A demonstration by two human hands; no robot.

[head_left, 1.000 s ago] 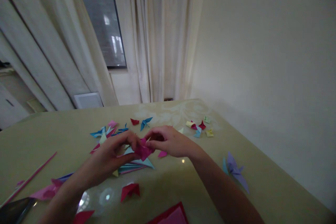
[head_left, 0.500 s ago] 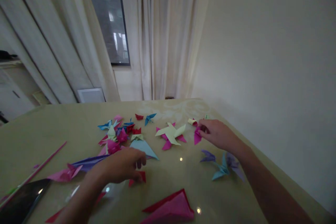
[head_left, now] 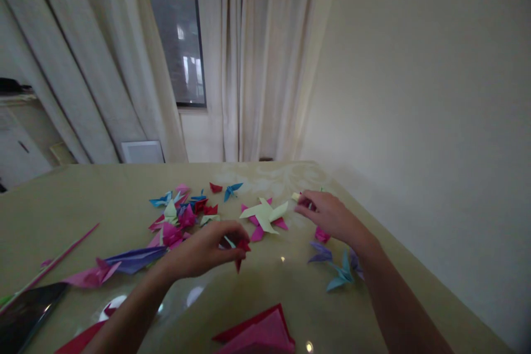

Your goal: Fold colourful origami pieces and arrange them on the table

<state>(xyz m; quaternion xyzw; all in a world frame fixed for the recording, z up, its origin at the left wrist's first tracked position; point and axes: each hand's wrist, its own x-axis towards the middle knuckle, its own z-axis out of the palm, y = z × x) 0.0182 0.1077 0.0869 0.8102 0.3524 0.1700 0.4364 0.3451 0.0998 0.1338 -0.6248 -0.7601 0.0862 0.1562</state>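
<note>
Table (head_left: 103, 199): red fold (head_left: 241, 248) tip-down in left grip (head_left: 207, 249)

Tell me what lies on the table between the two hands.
In the head view, a pale green folded paper shape stacked on a pink shape lies between the left hand, which pinches a red folded piece, and the right hand.

The person's arms were bare as far as they showed. The left forearm (head_left: 133, 315) ran in from the 7 o'clock edge, the right forearm (head_left: 394, 304) from the 5 o'clock edge, both slim and uncovered down to the wrists. The left hand (head_left: 205, 249) and right hand (head_left: 329, 215) were bare too, slender-fingered.
</note>
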